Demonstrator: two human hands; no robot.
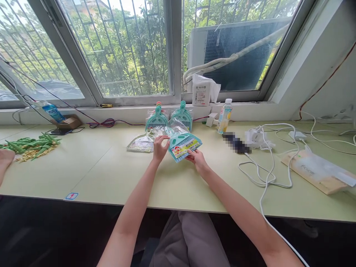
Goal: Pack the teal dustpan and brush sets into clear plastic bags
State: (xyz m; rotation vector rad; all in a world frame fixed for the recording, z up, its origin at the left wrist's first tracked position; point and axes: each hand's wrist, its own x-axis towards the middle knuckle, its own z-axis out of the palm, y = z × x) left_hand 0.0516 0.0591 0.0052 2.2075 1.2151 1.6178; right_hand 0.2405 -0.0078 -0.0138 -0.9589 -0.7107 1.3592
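A teal mini dustpan and brush set [183,145] with a printed card is tilted above the table in front of me. My right hand [197,158] grips its lower edge, thumb on the card and fingers beneath. At its upper left, my left hand [160,147] is closed in a pinch on the clear plastic wrapping; the exact fingertip contact is hard to make out. Just left lies a paler wrapped dustpan set [140,144], partly behind my left hand. Two more wrapped sets, one on the left [156,119] and one on the right [183,115], lean against the wall.
A drink bottle [224,116], a blurred dark object [237,142] and white cables [271,178] occupy the right side, beside a tissue pack [317,168]. At far left, another person's hand [6,157] rests near green vegetables [35,144]. The table's front edge [178,210] runs before my lap.
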